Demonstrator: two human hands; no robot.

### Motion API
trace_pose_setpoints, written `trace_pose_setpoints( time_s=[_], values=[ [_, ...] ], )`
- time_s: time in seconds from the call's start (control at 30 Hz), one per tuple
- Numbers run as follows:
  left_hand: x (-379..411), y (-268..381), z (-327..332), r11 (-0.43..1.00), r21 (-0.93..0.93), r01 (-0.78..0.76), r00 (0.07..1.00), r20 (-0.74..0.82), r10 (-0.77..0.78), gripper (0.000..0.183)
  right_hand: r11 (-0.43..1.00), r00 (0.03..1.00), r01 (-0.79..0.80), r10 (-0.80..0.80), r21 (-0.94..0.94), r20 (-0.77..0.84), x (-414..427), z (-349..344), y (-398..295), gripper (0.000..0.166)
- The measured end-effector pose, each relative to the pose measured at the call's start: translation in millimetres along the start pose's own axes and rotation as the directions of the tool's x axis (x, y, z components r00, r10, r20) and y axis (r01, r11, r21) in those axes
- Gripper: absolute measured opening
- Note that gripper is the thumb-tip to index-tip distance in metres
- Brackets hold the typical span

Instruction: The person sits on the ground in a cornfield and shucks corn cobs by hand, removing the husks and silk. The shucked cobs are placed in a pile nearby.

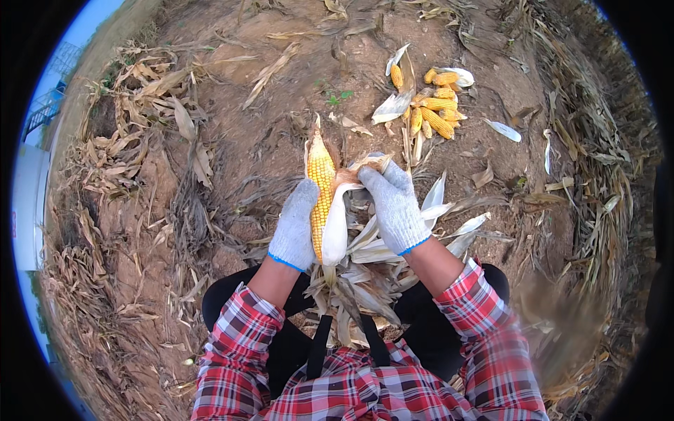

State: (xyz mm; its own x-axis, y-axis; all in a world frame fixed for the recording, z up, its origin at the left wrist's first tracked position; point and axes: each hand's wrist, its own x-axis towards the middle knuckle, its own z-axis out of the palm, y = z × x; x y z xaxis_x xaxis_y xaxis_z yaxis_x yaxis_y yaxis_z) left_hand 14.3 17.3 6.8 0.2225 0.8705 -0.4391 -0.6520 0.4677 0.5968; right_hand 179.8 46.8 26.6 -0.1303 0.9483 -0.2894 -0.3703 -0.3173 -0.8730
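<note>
Both my hands wear grey-white knitted gloves with blue cuffs. My left hand (299, 226) grips the left side of a yellow corn cob (319, 181) that stands upright in view, its thumb against the kernels. Pale husk (335, 231) hangs peeled back on the cob's right side. My right hand (392, 202), just right of the cob, pinches brown silk and husk (363, 166) that still join the cob. Torn husks (368, 289) lie heaped between my knees, below the hands.
Several bare cobs (437, 113) lie piled on the brown soil beyond my right hand, with loose husks (390, 108) beside them. Dry corn stalks and leaves form rows at the left (126, 131) and right (600, 184). A white structure (30, 205) stands at the far left edge.
</note>
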Motion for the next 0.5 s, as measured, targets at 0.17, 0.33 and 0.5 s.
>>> trace_pose_setpoints(
  time_s=[0.17, 0.33, 0.5],
  values=[
    [-1, -1, 0, 0.986, 0.161, -0.049, 0.994, -0.090, 0.064, 0.033, 0.960, 0.976, 0.160, -0.120, -0.231, 0.181, -3, -1, 3, 0.016],
    [4, 22, -2, 0.989, -0.001, -0.145, 0.980, -0.135, 0.143, 0.037, 0.685, 0.841, 0.473, -0.164, -0.554, 0.515, -3, -13, -12, 0.017],
    [17, 42, -24, 0.946, -0.120, -0.300, 0.931, -0.251, 0.264, 0.039, 0.254, 0.653, 0.611, 0.375, -0.750, 0.658, -24, -26, 2, 0.016]
  ],
)
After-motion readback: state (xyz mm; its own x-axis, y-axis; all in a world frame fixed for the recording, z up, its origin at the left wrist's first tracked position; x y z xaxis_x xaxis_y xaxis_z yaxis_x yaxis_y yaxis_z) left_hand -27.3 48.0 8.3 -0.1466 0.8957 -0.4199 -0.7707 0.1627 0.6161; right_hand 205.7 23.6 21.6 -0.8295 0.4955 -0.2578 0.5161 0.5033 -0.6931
